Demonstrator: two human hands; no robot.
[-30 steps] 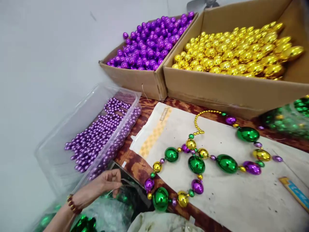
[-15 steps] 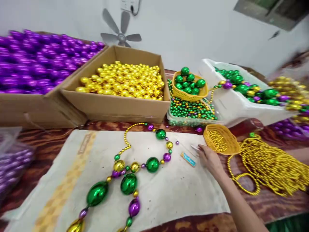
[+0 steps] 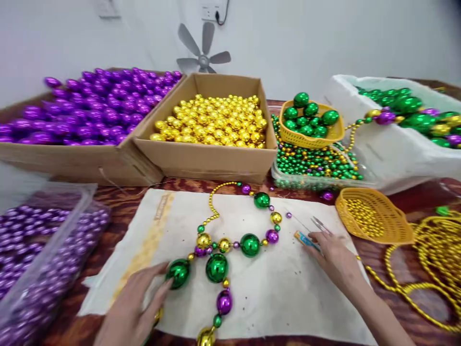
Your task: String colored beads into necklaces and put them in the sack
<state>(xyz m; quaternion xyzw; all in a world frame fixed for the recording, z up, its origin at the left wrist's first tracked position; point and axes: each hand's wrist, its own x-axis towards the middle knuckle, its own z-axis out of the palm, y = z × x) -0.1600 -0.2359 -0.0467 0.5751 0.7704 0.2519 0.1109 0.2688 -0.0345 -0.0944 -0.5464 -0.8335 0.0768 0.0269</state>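
A bead necklace with green, gold and purple beads (image 3: 249,245) lies in a crossing loop on a pale cloth (image 3: 273,298). At lower left, my left hand (image 3: 135,300) has its thumb and fingers around a large green bead (image 3: 179,274) of that string. My right hand (image 3: 333,254) is on the right of the cloth, its fingers closed at a small blue and orange packet (image 3: 306,239). Just beyond those fingers is a slim pointed metal tool (image 3: 320,224), its exact kind unclear. A small purple bead (image 3: 288,215) with a thin line trailing from it lies nearby.
Behind stand cardboard boxes of purple balls (image 3: 104,110) and gold balls (image 3: 219,120), plus a yellow basket (image 3: 311,139) of green balls. Right are a basket of small gold beads (image 3: 365,218) and gold bead strands (image 3: 437,250). A bag of purple beads (image 3: 68,254) sits left.
My left hand has come into view and taken hold of the green bead. My right hand has moved from the pointed tool to the packet. The view has turned left.
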